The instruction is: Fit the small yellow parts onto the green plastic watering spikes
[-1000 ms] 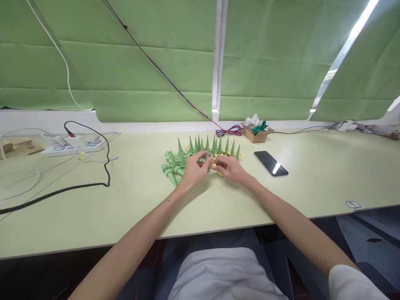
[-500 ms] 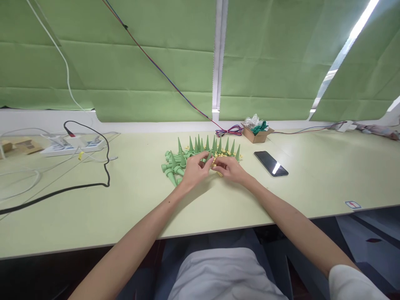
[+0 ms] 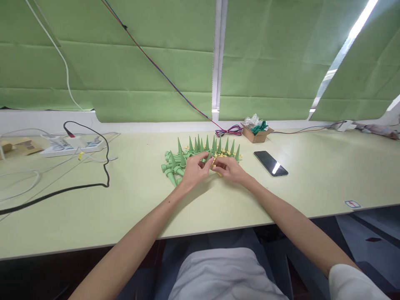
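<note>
My left hand (image 3: 195, 170) is closed around a green cone-shaped spike (image 3: 209, 156), whose point sticks up between thumb and fingers. Close beside it, my right hand (image 3: 230, 169) has its thumb and fingertips pinched together at the spike's lower end; what they hold is too small and covered to make out. Small yellow plastic pieces (image 3: 225, 155) lie in a heap just behind the right fingers. Several green spikes (image 3: 191, 145) stand upright in a row behind both hands. More green spikes with wide collars (image 3: 170, 176) lie in a pile left of my left hand.
A black phone (image 3: 270, 163) lies to the right on the pale table (image 3: 125, 216). Behind it stands a small cardboard box (image 3: 256, 136) with plastic and green material, beside a bundled red-blue wire (image 3: 229, 131). A power strip (image 3: 73, 146) and a black cable (image 3: 108, 166) occupy the left.
</note>
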Demonstrator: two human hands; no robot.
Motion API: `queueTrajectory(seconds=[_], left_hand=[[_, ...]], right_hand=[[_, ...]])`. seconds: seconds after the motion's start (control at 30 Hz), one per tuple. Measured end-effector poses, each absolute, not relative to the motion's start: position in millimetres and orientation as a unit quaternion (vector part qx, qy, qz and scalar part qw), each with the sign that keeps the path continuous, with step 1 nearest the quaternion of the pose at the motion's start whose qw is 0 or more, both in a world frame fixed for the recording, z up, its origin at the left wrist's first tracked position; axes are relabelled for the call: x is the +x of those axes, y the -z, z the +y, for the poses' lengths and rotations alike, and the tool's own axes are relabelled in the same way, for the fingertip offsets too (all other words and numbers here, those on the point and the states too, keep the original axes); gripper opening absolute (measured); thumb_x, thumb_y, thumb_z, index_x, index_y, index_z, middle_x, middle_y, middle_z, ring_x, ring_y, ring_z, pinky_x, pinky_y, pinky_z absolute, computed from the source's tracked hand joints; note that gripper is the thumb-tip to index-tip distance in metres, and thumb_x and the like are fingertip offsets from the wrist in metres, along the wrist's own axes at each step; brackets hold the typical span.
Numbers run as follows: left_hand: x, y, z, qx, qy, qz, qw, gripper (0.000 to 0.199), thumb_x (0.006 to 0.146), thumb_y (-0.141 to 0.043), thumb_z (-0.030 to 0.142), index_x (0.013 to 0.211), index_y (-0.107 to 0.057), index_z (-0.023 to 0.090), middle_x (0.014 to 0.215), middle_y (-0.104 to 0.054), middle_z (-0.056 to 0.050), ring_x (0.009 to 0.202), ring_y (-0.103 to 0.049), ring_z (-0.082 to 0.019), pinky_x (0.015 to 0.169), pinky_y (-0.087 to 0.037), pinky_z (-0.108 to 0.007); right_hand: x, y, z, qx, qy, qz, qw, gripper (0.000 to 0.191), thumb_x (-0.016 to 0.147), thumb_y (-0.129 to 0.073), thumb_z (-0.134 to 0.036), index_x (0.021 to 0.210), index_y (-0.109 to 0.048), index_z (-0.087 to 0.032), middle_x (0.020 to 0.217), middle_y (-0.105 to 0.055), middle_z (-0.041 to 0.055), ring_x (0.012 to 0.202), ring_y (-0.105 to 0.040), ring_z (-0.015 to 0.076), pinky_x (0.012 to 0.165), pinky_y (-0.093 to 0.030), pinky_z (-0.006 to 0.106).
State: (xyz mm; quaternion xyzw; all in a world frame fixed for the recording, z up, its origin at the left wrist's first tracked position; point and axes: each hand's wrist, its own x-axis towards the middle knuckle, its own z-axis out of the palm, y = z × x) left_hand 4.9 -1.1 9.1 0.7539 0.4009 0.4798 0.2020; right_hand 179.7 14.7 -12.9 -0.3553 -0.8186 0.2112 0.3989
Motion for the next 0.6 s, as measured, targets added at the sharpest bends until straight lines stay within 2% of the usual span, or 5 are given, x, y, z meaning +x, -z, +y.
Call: queueTrajectory(seconds=[0.6], left_hand=[[4.9, -8.7, -1.3, 0.748, -0.488, 0.4, 0.207, 0.023, 0.087, -0.056, 0.037, 0.076, -0.058, 0.017, 0.068, -0.05, 0.002, 0.047, -0.034, -0.006, 0.045, -0.027, -0.023]], right_hand=[[177.4, 10.8, 11.8, -0.36, -0.241, -0.804, 0.406, 0.021, 0.082, -0.06, -0.03, 0.067, -0.054, -0.018, 0.056, -0.047, -0.004, 0.054, -0.039, 0.0098, 0.055, -0.03, 0.024]])
